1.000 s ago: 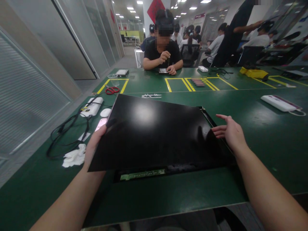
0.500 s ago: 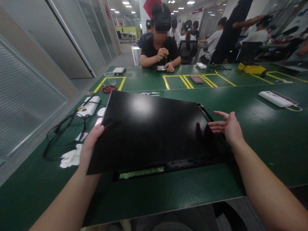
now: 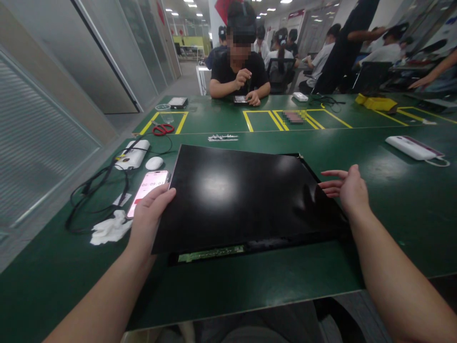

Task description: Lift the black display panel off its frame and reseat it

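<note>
Pinching a black panel above a green table, left fingers (right fingers spread) face a roomful of people.

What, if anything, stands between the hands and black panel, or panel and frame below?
Nothing visible. Left hand grips the black panel by its left edge; right hand is at its right side. The panel hides most of the frame underneath.

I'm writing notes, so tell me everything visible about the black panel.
The panel is a thin, flat rectangle, glossy black like glass or plastic, with a bright glare. It tilts, its left side raised above a black frame on the green table. The left hand grips its left edge, thumb on top; the right hand is at its right edge, contact unclear.
</note>
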Available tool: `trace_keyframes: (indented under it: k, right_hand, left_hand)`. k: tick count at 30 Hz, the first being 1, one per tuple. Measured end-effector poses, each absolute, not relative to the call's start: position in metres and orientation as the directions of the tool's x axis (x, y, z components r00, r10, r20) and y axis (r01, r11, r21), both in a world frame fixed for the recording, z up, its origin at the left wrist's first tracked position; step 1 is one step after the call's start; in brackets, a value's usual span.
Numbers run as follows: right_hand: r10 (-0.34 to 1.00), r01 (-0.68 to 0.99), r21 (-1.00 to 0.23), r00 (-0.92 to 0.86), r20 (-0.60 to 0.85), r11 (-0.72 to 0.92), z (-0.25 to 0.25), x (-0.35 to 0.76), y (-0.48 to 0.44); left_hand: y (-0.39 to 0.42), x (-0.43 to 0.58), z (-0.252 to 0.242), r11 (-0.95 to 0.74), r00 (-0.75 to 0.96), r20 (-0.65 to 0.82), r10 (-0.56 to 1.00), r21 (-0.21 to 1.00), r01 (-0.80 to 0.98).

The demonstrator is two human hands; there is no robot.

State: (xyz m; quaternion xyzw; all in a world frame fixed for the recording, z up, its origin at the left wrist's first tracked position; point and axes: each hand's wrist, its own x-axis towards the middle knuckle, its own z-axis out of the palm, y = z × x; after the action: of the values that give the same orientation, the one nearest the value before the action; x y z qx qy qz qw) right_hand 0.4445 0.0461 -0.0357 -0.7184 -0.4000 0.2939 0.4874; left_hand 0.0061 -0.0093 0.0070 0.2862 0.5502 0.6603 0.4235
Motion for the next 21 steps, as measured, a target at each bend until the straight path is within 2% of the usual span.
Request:
trace_keyframes:
  k: [5,17,21]
  right_hand:
    - [0.855,0.252,-0.94,0.514,-0.072,-0.231,-0.036,0.44,0.045]
    - [0.885,0.31,-0.925,0.462,-0.055,-0.22,-0.041,0.444,0.046]
    - [0.874,0.232,-0.941,0.472,-0.111,-0.245,-0.034,0.439,0.046]
  left_hand:
    - [-0.009,0.002,0.01,-0.022,-0.429,-0.068,0.901,0.979,-0.201]
    - [-0.01,0.004,0.013,-0.026,-0.482,-0.084,0.872,0.976,-0.217]
    - [-0.005,-0.004,0.008,-0.015,-0.446,-0.102,0.889,0.968,-0.251]
